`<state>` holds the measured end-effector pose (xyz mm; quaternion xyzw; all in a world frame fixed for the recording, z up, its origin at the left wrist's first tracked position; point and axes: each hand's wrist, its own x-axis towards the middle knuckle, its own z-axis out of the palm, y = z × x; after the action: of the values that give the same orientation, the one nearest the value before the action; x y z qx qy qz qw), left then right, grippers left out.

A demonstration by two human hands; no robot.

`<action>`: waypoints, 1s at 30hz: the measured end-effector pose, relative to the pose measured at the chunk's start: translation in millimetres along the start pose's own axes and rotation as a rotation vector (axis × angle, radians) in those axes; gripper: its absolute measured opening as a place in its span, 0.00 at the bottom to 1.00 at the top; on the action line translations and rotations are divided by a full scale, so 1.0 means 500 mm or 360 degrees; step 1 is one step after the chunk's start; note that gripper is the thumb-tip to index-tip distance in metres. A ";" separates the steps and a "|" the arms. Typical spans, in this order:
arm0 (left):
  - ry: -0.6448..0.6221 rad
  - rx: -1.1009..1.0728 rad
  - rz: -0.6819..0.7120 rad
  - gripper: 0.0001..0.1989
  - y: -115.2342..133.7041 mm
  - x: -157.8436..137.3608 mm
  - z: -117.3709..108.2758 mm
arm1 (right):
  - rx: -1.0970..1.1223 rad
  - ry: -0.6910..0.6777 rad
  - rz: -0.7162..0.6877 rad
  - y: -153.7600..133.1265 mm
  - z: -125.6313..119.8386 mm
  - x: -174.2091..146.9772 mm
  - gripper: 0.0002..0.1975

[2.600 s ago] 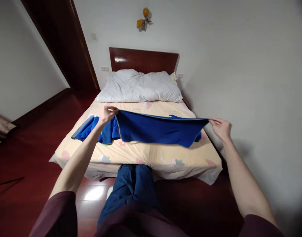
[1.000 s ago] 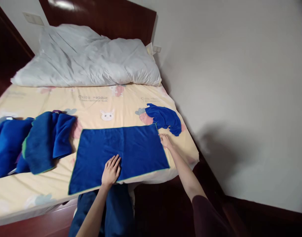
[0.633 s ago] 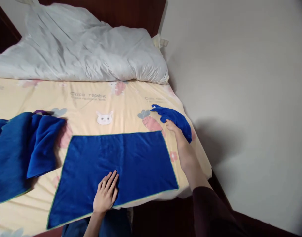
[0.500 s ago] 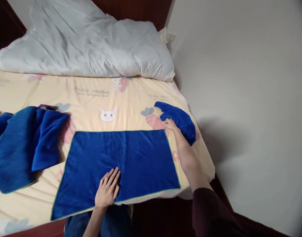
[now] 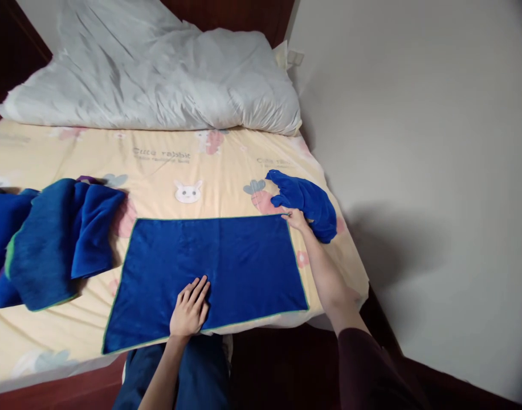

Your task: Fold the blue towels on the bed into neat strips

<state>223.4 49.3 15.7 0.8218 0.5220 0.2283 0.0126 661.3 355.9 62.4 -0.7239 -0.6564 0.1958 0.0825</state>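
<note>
A blue towel [image 5: 239, 267] with a thin green edge lies spread flat near the front of the bed. My left hand [image 5: 190, 307] rests flat on its lower middle, fingers stretched out. At the towel's far right corner, my right hand [image 5: 296, 218] pinches the cloth between thumb and fingers. Just beyond that hand lies a crumpled blue cloth [image 5: 308, 196], partly behind my wrist. To the left, several bunched blue towels [image 5: 51, 245] lie in a heap.
The bed [image 5: 227, 171] has a yellow sheet printed with rabbits and carrots. A grey-white quilt [image 5: 167, 80] is piled at the back. A pale wall [image 5: 436, 142] rises close on the right, with a switch plate [image 5: 295, 57] on it.
My right hand has closed on the towel's far right corner, where it was just reaching before. My left hand stays flat on the towel. The view has shifted slightly.
</note>
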 end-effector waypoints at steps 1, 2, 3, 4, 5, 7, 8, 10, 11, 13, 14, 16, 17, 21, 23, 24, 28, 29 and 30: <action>-0.0010 0.0004 0.0003 0.34 0.000 -0.001 0.000 | -0.0024 0.0062 0.0051 -0.009 0.004 -0.006 0.10; -0.0016 0.0008 0.0002 0.34 -0.001 -0.002 0.000 | -0.0058 0.0152 0.0089 -0.023 0.013 -0.018 0.11; -0.0021 0.0013 0.0000 0.34 -0.001 -0.003 0.000 | -0.0102 0.0273 0.0122 -0.042 0.025 -0.035 0.13; -0.0025 0.0016 -0.0004 0.34 -0.001 -0.004 0.001 | -0.0149 0.0421 0.0151 -0.065 0.041 -0.059 0.16; -0.0028 0.0018 -0.0009 0.35 -0.001 -0.005 0.001 | -0.0198 0.0579 0.0167 -0.090 0.060 -0.089 0.19; -0.0033 0.0010 -0.0010 0.35 -0.001 -0.007 0.002 | -0.0264 0.0768 0.0099 -0.141 0.105 -0.163 0.24; -0.0037 0.0000 -0.0005 0.35 -0.001 -0.008 0.003 | -0.0274 0.0748 -0.0028 -0.162 0.128 -0.201 0.25; -0.0036 -0.0023 -0.0006 0.34 -0.002 -0.009 0.004 | -0.0325 0.0591 -0.0280 -0.188 0.169 -0.265 0.28; -0.0035 -0.0032 -0.0015 0.34 -0.002 -0.009 0.005 | -0.0355 0.0509 -0.0340 -0.193 0.184 -0.286 0.28; -0.0036 -0.0043 -0.0044 0.33 -0.001 -0.008 0.004 | -0.0407 0.0393 -0.0323 -0.189 0.203 -0.303 0.31; -0.0039 -0.0047 -0.0055 0.33 -0.001 -0.008 0.003 | -0.0420 0.0370 -0.0264 -0.183 0.207 -0.300 0.32; -0.0059 -0.0059 -0.0060 0.32 0.002 -0.005 -0.002 | -0.0430 0.0375 -0.0130 -0.172 0.209 -0.286 0.33; -0.0071 -0.0064 -0.0060 0.32 0.004 -0.003 -0.005 | -0.0433 0.0387 -0.0080 -0.168 0.208 -0.278 0.33; -0.0143 -0.0061 -0.0091 0.29 0.013 0.001 -0.020 | -0.0450 0.0391 -0.0038 -0.170 0.209 -0.273 0.33; -0.0184 -0.0048 -0.0126 0.28 0.017 0.000 -0.031 | -0.0450 0.0391 -0.0040 -0.176 0.210 -0.280 0.33; -0.0207 -0.0042 -0.0140 0.28 0.019 -0.001 -0.036 | -0.0446 0.0398 -0.0037 -0.178 0.211 -0.283 0.33; -0.0281 -0.0008 -0.0226 0.29 0.041 0.014 -0.048 | -0.0424 0.0436 -0.0038 -0.182 0.214 -0.288 0.33; -0.0279 0.0002 -0.0258 0.30 0.050 0.028 -0.043 | -0.0418 0.0445 -0.0041 -0.182 0.215 -0.288 0.33; -0.0268 0.0009 -0.0287 0.30 0.060 0.047 -0.034 | -0.0413 0.0451 -0.0043 -0.182 0.217 -0.288 0.33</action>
<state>250.6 52.2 47.4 0.7877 0.5915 0.1551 0.0745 526.6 211.0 23.2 -0.7399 -0.6676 0.0045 0.0828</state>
